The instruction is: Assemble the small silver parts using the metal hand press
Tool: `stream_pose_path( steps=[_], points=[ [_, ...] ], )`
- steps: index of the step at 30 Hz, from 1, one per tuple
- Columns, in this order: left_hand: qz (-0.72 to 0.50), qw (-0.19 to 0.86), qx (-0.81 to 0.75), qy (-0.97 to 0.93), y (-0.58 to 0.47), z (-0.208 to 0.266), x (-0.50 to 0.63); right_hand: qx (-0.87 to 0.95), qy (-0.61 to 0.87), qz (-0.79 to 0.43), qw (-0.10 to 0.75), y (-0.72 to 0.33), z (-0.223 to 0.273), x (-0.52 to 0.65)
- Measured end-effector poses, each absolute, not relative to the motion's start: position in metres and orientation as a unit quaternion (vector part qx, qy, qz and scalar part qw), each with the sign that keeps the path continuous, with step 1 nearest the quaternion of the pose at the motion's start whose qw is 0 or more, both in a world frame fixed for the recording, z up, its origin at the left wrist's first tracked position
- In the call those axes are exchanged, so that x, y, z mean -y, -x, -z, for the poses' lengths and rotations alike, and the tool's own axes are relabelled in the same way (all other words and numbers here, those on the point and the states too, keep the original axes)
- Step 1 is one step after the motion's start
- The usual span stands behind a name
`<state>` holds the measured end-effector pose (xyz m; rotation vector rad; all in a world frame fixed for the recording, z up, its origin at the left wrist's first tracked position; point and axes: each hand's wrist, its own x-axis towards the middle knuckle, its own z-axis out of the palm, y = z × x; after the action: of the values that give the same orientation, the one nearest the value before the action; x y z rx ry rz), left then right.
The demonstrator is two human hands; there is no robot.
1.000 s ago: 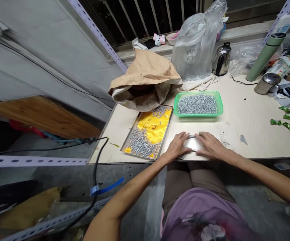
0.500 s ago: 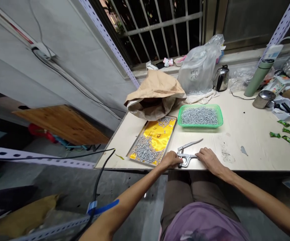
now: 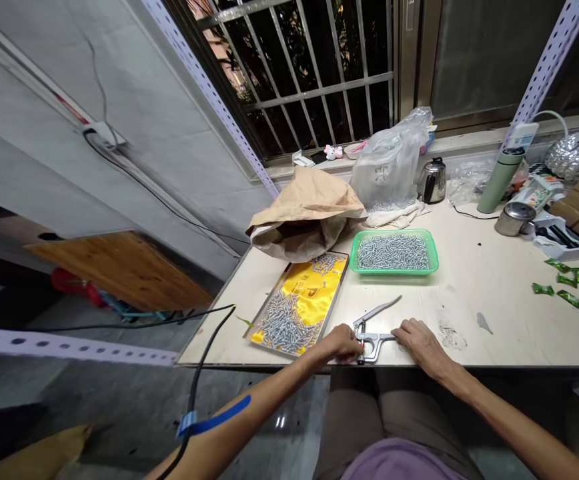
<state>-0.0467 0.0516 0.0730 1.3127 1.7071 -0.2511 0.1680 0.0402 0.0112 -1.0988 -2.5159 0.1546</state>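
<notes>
Worktable [image 3: 469, 267]: pale top, some smudging at RH side; paper bag [image 3: 309, 200]: brown, mouth gaping, rear LH area, at far end of tray [image 3: 335, 293]; tray shallow, yellow-lined; green basket [image 3: 394, 271]: stands beyond the work position, well filled.

Pliers [image 3: 382, 338]: metal hand tool, at near edge of table, between the hands, head end to the left, handles to the right; upper handle [image 3: 382, 308] splayed up & away, clear of both hands; est. stiff, rigid, moderate wt., smooth so poss. slippery, not fragile; hinge action prob. sprung; best hold approx. round both handles, fingers off the head.

Left hand [image 3: 342, 342]: fingers curled in, closed round head end of pliers, contact confirmed; right hand [image 3: 422, 343]: fingers part bent, tips at outer end of lower handle [image 3: 385, 337]; firm pinch or mere touch, can't tell.

Red part [image 3: 361, 350]: at pliers' head, next to LH fingertips, detail too small to ID; metal pcs [image 3: 287, 323]: loose, heaped in near end of tray, similar in basket; neither hand on them.
</notes>
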Motion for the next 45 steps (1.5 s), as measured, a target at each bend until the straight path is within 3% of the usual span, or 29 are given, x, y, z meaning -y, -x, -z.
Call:
stream_pose_path(
  steps=[3, 7, 13, 16, 21, 25, 28, 34, 45],
  points=[
    [0.098, 0.452, -0.699, -0.546, 0.046, -0.074, -0.057, 0.894, 0.393, -0.057, 0.207, -0.169, -0.012, -0.039],
    [0.082, 0.518, -0.704, -0.479, 0.046, -0.067, -0.049, 0.887, 0.4, -0.054, 0.224, -0.172, -0.011, -0.038],
    [-0.065, 0.539, -0.736, -0.405, 0.056, -0.063, -0.036, 0.886, 0.401, -0.062, 0.224, -0.172, -0.003, -0.037],
    [-0.193, 0.505, -0.751, -0.38, 0.057, -0.078, -0.05, 0.882, 0.406, -0.052, 0.232, -0.172, -0.002, -0.036],
    [-0.353, 0.384, -0.672, -0.526, 0.051, -0.14, -0.102, 0.883, 0.401, -0.039, 0.24, -0.173, -0.003, -0.036],
    [-0.299, 0.201, -0.669, -0.65, 0.073, -0.172, -0.137, 0.885, 0.394, -0.033, 0.246, -0.174, -0.008, -0.036],
    [-0.188, 0.092, -0.712, -0.671, 0.112, -0.161, -0.14, 0.889, 0.387, -0.033, 0.241, -0.174, -0.01, -0.037],
    [0.042, 0.079, -0.792, -0.604, 0.185, -0.104, -0.112, 0.892, 0.376, -0.028, 0.25, -0.175, -0.005, -0.038],
    [0.077, 0.059, -0.747, -0.657, 0.209, -0.072, -0.111, 0.886, 0.37, -0.014, 0.28, -0.173, -0.002, -0.041]
  ],
)
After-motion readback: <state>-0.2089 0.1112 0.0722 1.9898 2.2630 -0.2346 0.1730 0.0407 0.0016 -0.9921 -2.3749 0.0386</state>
